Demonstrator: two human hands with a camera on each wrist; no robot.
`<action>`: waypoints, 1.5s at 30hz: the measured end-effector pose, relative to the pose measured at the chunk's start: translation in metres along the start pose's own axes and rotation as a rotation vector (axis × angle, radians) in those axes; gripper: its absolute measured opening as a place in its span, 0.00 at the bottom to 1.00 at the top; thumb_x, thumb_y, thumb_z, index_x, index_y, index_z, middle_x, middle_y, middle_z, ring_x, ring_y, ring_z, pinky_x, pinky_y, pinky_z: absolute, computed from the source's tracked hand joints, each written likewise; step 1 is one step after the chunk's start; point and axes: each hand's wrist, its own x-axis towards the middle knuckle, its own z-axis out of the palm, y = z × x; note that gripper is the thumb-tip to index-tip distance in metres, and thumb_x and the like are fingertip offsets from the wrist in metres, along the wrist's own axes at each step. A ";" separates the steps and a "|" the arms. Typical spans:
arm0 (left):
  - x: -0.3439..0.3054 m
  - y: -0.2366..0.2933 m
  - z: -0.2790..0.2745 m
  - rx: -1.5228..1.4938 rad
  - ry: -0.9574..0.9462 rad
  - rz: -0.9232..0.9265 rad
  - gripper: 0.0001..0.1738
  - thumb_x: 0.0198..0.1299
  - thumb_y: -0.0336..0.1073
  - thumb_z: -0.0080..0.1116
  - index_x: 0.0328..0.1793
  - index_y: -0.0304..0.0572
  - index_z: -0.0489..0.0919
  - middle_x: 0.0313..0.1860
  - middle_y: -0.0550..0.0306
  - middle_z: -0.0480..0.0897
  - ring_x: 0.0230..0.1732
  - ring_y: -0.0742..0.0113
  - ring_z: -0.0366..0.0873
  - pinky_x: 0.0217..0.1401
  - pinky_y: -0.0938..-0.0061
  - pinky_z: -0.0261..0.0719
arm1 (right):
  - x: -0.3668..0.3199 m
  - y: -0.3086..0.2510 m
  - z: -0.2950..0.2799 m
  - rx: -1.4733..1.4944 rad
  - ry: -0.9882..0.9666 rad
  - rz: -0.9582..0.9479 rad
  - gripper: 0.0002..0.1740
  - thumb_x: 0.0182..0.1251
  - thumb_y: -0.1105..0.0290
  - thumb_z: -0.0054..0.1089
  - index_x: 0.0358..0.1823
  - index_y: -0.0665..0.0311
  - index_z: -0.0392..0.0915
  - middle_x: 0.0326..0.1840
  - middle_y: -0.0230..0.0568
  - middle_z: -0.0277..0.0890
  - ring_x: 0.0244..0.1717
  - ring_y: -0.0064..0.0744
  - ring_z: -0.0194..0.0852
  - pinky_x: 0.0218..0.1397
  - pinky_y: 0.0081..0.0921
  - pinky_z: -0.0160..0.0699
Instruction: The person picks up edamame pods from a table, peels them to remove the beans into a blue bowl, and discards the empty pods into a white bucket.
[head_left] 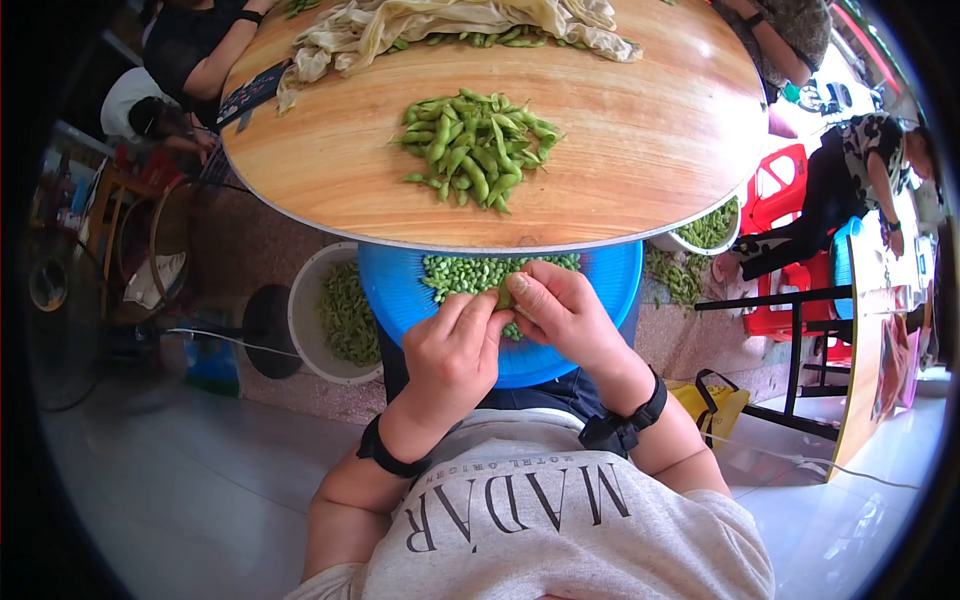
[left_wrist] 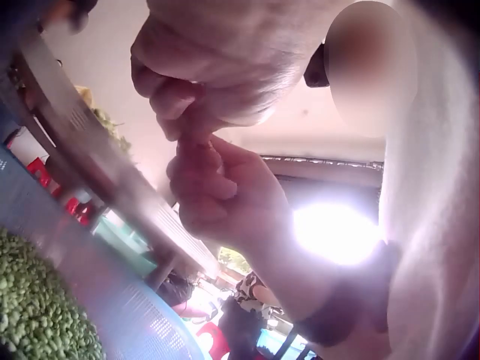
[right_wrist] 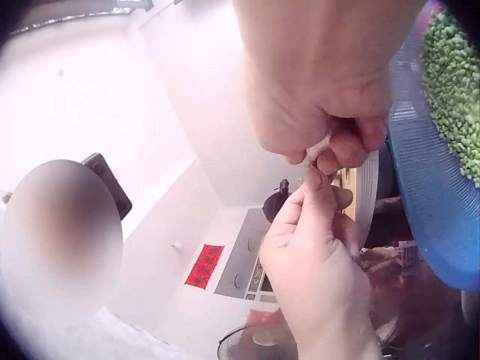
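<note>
Right now, closest to me and just above my lap, my left hand and right hand meet fingertip to fingertip. Both pinch one green pod between curled fingers and thumbs; neither is spread wide, and they hold nothing else. The pod sits at the 12 o'clock end of my hands, over the near half of the blue basin, which seems to rest on my lap, tucked under the table edge. Shelled beans are heaped in the basin from its middle toward 12 o'clock. The wrist views show the pinch, but I cannot tell whether the pod has split

I judge the grip to be the weak point: only fingertips are on a smooth pod. A hard squeeze could shoot a bean out toward 3 or 9 o'clock, over the basin's low rim and onto the floor. If the pod slips whole, it would land among the shelled beans. A shift of my knees could also tilt the basin and spill it

Farther out, a white bucket at 10 o'clock holds green pods or husks, I cannot tell which, and a white bowl of greens stands at 2 o'clock. On the table at 12 o'clock lies a pile of pods, well apart from my hands, and beyond it a crumpled cloth covers more
</note>
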 end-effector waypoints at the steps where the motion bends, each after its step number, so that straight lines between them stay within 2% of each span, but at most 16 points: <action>1: -0.002 0.000 0.003 -0.027 0.023 -0.020 0.08 0.52 0.28 0.58 0.39 0.35 0.76 0.28 0.54 0.76 0.23 0.58 0.76 0.23 0.70 0.73 | -0.001 0.002 0.002 0.001 0.016 -0.014 0.16 0.69 0.61 0.46 0.26 0.64 0.68 0.16 0.26 0.63 0.17 0.13 0.57 0.18 0.14 0.57; 5: -0.007 0.002 0.014 -0.221 0.102 -0.192 0.05 0.55 0.26 0.55 0.38 0.34 0.75 0.28 0.50 0.76 0.23 0.56 0.75 0.24 0.71 0.72 | -0.001 0.011 0.008 0.021 0.075 -0.059 0.16 0.69 0.62 0.46 0.25 0.64 0.67 0.16 0.27 0.64 0.17 0.14 0.58 0.19 0.15 0.58; 8: -0.015 -0.011 0.031 -0.330 0.128 -0.330 0.05 0.60 0.29 0.50 0.37 0.34 0.75 0.25 0.53 0.76 0.21 0.62 0.73 0.23 0.75 0.69 | 0.004 0.021 0.010 -0.030 0.143 -0.109 0.15 0.68 0.64 0.47 0.25 0.65 0.67 0.16 0.27 0.64 0.18 0.14 0.58 0.20 0.15 0.59; 10: -0.016 -0.011 0.029 -0.621 0.061 -0.672 0.08 0.62 0.31 0.48 0.36 0.34 0.75 0.22 0.58 0.74 0.19 0.68 0.70 0.22 0.78 0.66 | 0.005 0.032 0.009 -0.112 0.187 -0.158 0.15 0.68 0.64 0.48 0.25 0.65 0.68 0.16 0.27 0.65 0.18 0.15 0.59 0.20 0.16 0.59; 12: -0.014 -0.013 0.027 -0.926 0.039 -0.917 0.11 0.64 0.35 0.46 0.32 0.37 0.74 0.18 0.65 0.70 0.17 0.80 0.63 0.17 0.83 0.59 | 0.004 0.036 0.007 -0.188 0.171 -0.175 0.15 0.68 0.63 0.49 0.25 0.65 0.68 0.17 0.27 0.65 0.19 0.16 0.60 0.20 0.16 0.60; 16: -0.012 -0.025 0.021 -1.198 -0.140 -1.082 0.12 0.63 0.37 0.48 0.32 0.38 0.75 0.19 0.63 0.71 0.12 0.80 0.59 0.13 0.87 0.54 | 0.000 0.036 -0.012 -0.064 -0.040 -0.041 0.16 0.68 0.60 0.48 0.29 0.66 0.70 0.18 0.27 0.64 0.18 0.14 0.57 0.19 0.13 0.56; 19: -0.019 -0.030 0.023 -1.196 -0.269 -1.106 0.10 0.63 0.34 0.49 0.30 0.37 0.75 0.18 0.63 0.71 0.13 0.80 0.63 0.14 0.85 0.58 | 0.002 0.039 -0.028 -0.063 -0.182 0.128 0.17 0.67 0.58 0.49 0.29 0.67 0.71 0.18 0.27 0.64 0.18 0.15 0.58 0.20 0.13 0.56; 23: -0.024 -0.021 0.029 -0.779 -0.296 -0.867 0.10 0.63 0.33 0.48 0.32 0.36 0.76 0.21 0.62 0.74 0.16 0.80 0.67 0.18 0.85 0.63 | 0.010 0.039 -0.032 -0.224 -0.049 0.076 0.19 0.61 0.56 0.58 0.31 0.68 0.73 0.20 0.28 0.67 0.20 0.15 0.60 0.20 0.15 0.59; 24: -0.023 -0.018 0.030 -0.725 -0.290 -0.814 0.10 0.63 0.33 0.48 0.32 0.36 0.76 0.21 0.62 0.74 0.17 0.80 0.67 0.19 0.85 0.64 | 0.014 0.043 -0.032 -0.281 0.011 0.033 0.18 0.57 0.57 0.63 0.32 0.68 0.74 0.21 0.29 0.70 0.21 0.16 0.63 0.22 0.15 0.62; 26: -0.023 -0.018 0.031 -0.675 -0.280 -0.734 0.11 0.64 0.34 0.47 0.33 0.36 0.75 0.22 0.62 0.74 0.18 0.79 0.70 0.20 0.86 0.64 | 0.017 0.046 -0.033 -0.171 -0.083 0.102 0.17 0.55 0.60 0.65 0.32 0.67 0.74 0.22 0.29 0.71 0.22 0.16 0.65 0.23 0.15 0.64; 27: -0.024 -0.020 0.032 -0.750 -0.286 -0.795 0.11 0.64 0.34 0.47 0.33 0.36 0.75 0.22 0.61 0.75 0.17 0.78 0.70 0.19 0.86 0.64 | 0.018 0.048 -0.034 -0.113 -0.131 0.136 0.16 0.54 0.61 0.66 0.32 0.67 0.74 0.22 0.29 0.72 0.22 0.16 0.66 0.24 0.15 0.65; 29: -0.024 -0.022 0.032 -0.901 -0.294 -0.919 0.12 0.64 0.35 0.46 0.33 0.36 0.75 0.22 0.61 0.75 0.17 0.77 0.71 0.19 0.86 0.63 | 0.020 0.044 -0.036 -0.152 -0.170 0.141 0.14 0.53 0.64 0.66 0.31 0.67 0.74 0.22 0.29 0.73 0.22 0.16 0.67 0.24 0.15 0.67; 32: -0.024 -0.026 0.035 -0.982 -0.321 -0.978 0.13 0.65 0.36 0.45 0.32 0.35 0.75 0.22 0.60 0.76 0.17 0.77 0.71 0.19 0.87 0.62 | 0.021 0.045 -0.041 -0.149 -0.196 0.147 0.11 0.53 0.68 0.65 0.31 0.67 0.75 0.21 0.28 0.73 0.23 0.16 0.68 0.24 0.15 0.68; 38: -0.020 -0.034 0.034 -0.792 -0.450 -0.934 0.10 0.63 0.32 0.47 0.38 0.32 0.76 0.25 0.56 0.78 0.20 0.75 0.75 0.19 0.86 0.64 | 0.023 0.055 -0.044 -0.192 -0.147 0.155 0.07 0.51 0.73 0.58 0.32 0.68 0.76 0.21 0.29 0.73 0.21 0.16 0.69 0.23 0.16 0.69; 41: -0.023 -0.031 0.034 -0.817 -0.402 -0.895 0.09 0.62 0.30 0.48 0.40 0.30 0.76 0.28 0.54 0.79 0.21 0.73 0.76 0.21 0.85 0.68 | 0.023 0.055 -0.047 -0.139 -0.080 0.185 0.09 0.50 0.75 0.54 0.34 0.69 0.76 0.21 0.31 0.73 0.21 0.18 0.70 0.23 0.16 0.70; 45: -0.026 -0.033 0.028 -0.821 -0.419 -0.977 0.08 0.61 0.29 0.49 0.40 0.29 0.75 0.28 0.53 0.79 0.22 0.72 0.77 0.21 0.84 0.70 | 0.023 0.050 -0.048 -0.109 -0.065 0.248 0.10 0.48 0.77 0.51 0.34 0.70 0.76 0.21 0.32 0.73 0.21 0.18 0.72 0.23 0.16 0.70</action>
